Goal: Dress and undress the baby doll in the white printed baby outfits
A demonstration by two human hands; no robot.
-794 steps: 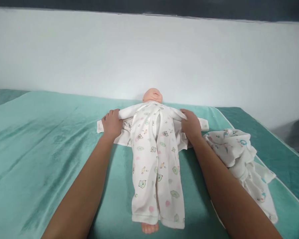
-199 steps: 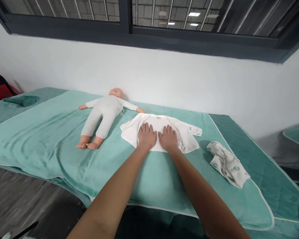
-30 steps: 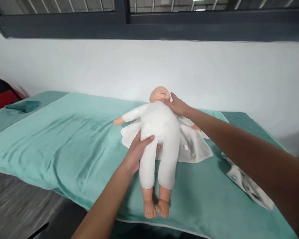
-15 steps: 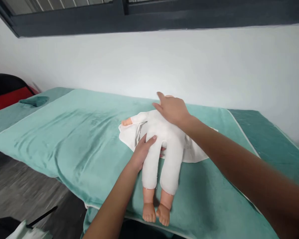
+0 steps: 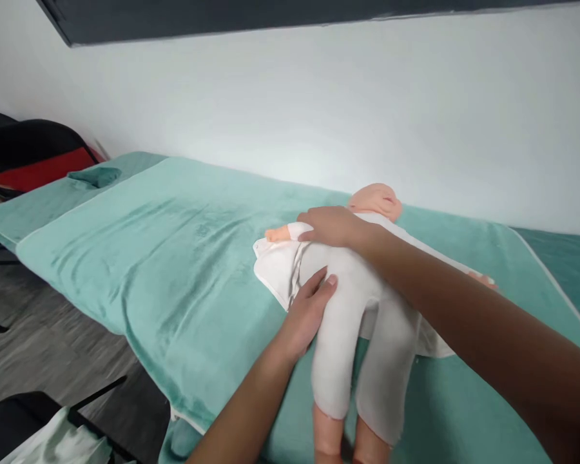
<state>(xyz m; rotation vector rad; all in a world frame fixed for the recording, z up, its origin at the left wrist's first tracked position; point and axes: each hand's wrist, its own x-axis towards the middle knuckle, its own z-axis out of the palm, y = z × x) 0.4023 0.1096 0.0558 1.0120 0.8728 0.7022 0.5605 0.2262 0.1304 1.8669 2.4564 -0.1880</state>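
A baby doll point(image 5: 341, 270) with a white cloth body lies on its back on a green sheet point(image 5: 212, 258), head toward the wall. White fabric point(image 5: 273, 270) is spread out beneath it and shows at both sides. My left hand point(image 5: 309, 312) grips the doll's hip at the left, thumb on top, the other fingers mostly hidden beneath. Across the doll's upper chest lies my right hand point(image 5: 331, 225), its fingers and thumb around the doll's upper arm at the left. My right forearm covers part of the torso. The doll's feet are cut off by the lower edge.
A white wall point(image 5: 290, 116) runs behind the sheet-covered bed. Black chairs with a red part point(image 5: 43, 169) stand at the far left. Nearer, at the lower left, a pale cloth point(image 5: 62, 441) lies on another black chair point(image 5: 22, 419).
My right hand has come down from near the doll's head onto its shoulder and upper arm, uncovering the head. My left hand stays at the hip. The view has shifted.
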